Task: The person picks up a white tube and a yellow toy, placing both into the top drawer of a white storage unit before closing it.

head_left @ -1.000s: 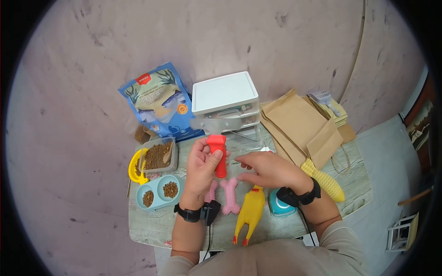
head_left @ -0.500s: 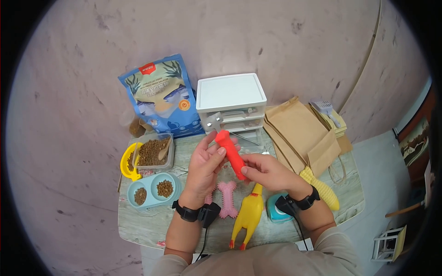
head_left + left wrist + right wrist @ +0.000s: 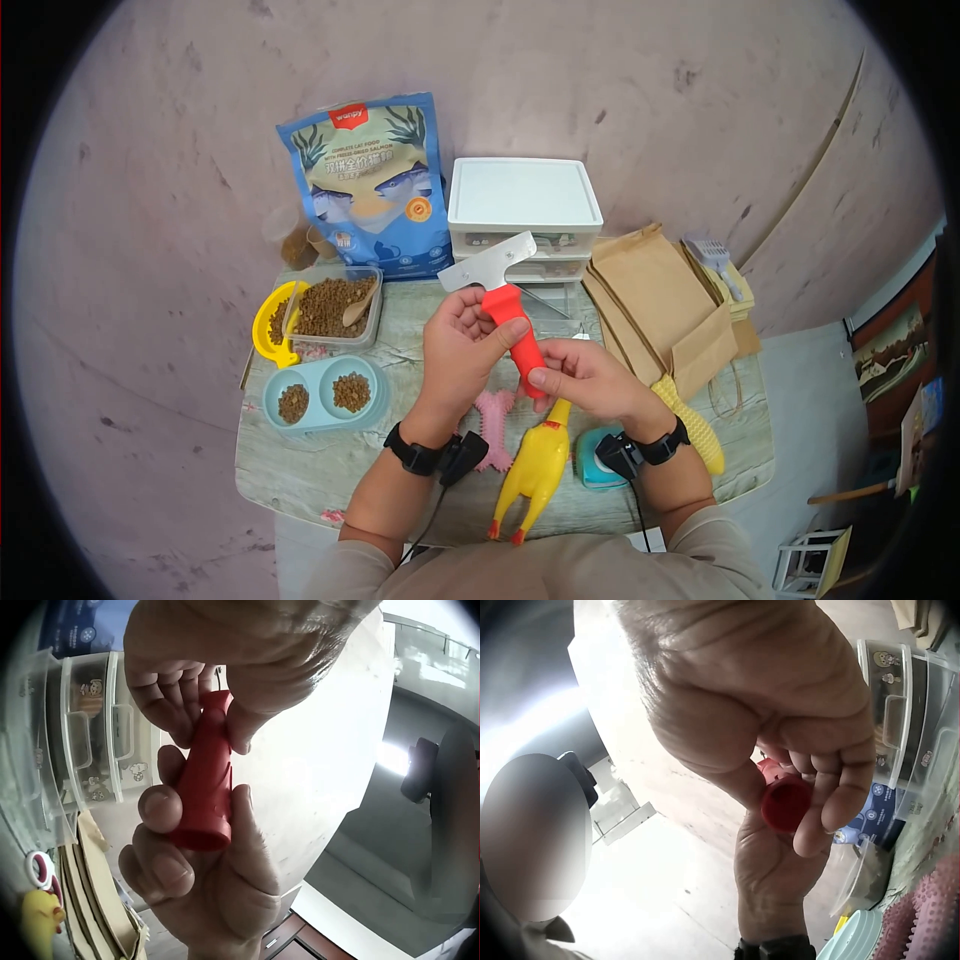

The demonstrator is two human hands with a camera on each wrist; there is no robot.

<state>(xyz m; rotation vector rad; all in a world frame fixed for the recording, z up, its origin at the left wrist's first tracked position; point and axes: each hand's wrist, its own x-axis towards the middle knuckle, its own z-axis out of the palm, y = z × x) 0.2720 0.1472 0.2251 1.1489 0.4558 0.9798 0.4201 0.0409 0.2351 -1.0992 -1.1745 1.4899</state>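
In the head view, a deshedding tool [image 3: 490, 265] with a red handle and a flat, broad metal head is held up over the table, tilted with its head to the upper left. My left hand [image 3: 462, 345] grips the upper handle, thumb along its front. Lower down, my right hand [image 3: 590, 378] pinches the handle's end between thumb and fingers. The left wrist view shows both hands on the red handle [image 3: 206, 776]. From the right wrist, the handle's round hollow end [image 3: 787, 804] shows between thumb and fingers. Below the hands lie a yellow rubber chicken [image 3: 535, 470] and a pink spiky bone [image 3: 494, 430].
At left stand a blue double bowl [image 3: 325, 400] with kibble, a kibble tub [image 3: 372, 325], a yellow scoop [image 3: 262, 335] and a cat food bag [image 3: 370, 200]. Behind is a white drawer unit [image 3: 525, 195]; right are paper bags [image 3: 655, 285], a litter scoop [image 3: 712, 255] and a teal object [image 3: 598, 460].
My right hand has come in from the right and taken hold of the handle's lower end. The tool has tilted, its metal head turning more face-on. The head view has shifted.
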